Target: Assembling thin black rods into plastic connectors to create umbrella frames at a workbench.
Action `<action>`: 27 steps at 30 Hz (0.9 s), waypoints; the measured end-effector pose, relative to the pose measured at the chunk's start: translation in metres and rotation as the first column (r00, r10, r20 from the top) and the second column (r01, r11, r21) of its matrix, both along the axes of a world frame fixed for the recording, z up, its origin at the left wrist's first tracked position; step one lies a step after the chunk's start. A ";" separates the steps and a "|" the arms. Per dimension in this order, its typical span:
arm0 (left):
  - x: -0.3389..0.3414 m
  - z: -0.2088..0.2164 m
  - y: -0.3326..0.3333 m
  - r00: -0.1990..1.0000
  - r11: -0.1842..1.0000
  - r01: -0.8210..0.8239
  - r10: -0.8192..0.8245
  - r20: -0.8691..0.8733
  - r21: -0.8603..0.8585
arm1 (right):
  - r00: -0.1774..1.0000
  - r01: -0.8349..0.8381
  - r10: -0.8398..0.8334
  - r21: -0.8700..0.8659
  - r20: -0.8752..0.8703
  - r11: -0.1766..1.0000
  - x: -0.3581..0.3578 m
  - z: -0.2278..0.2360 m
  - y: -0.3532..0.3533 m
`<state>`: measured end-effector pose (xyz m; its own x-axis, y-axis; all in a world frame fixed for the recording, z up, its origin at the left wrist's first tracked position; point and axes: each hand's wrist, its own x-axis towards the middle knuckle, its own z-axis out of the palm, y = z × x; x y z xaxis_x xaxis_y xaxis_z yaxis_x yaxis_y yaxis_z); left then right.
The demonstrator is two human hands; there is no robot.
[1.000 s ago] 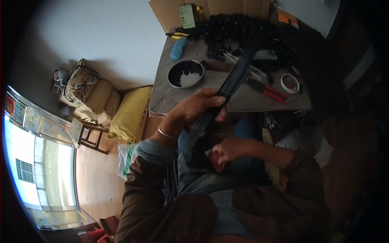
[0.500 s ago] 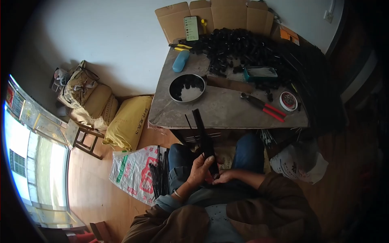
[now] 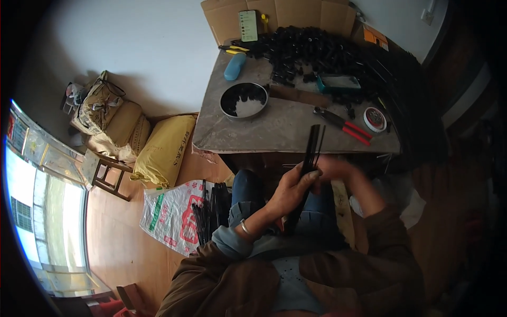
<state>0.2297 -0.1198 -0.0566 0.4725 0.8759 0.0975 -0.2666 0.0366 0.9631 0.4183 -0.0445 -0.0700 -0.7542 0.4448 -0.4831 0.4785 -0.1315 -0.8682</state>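
One bundle of thin black strips (image 3: 311, 148) at the centre of the frame, slightly to the right, standing nearly upright with a small tilt; gripped closely in the left hand (image 3: 294, 193), with the fingers curled around and the thumb laid over the front. Just beside, on the right, the right hand (image 3: 335, 169), blurred and very near to the strips; cannot tell if open or holding something. Higher in the frame, a grey table (image 3: 253, 134), carrying at the top a big heap of black pieces (image 3: 309, 47); to the left of the heap, a phone (image 3: 248, 26) standing upright and a blue case (image 3: 235, 67) lying lower; farther down, a round bowl (image 3: 244, 118) with black pieces inside; right of centre, pliers with red handles (image 3: 337, 121) and, near to these, a round white container (image 3: 375, 130). In the lower left of the frame, other black strips (image 3: 214, 203) lying on a printed plastic bag (image 3: 158, 224); above these, a full yellow sack (image 3: 163, 150)
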 end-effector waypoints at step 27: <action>0.018 -0.016 -0.019 0.950 0.919 -0.163 0.244 0.193 -0.359 | 0.742 0.667 -0.507 0.402 -0.438 0.628 0.002 0.004 -0.052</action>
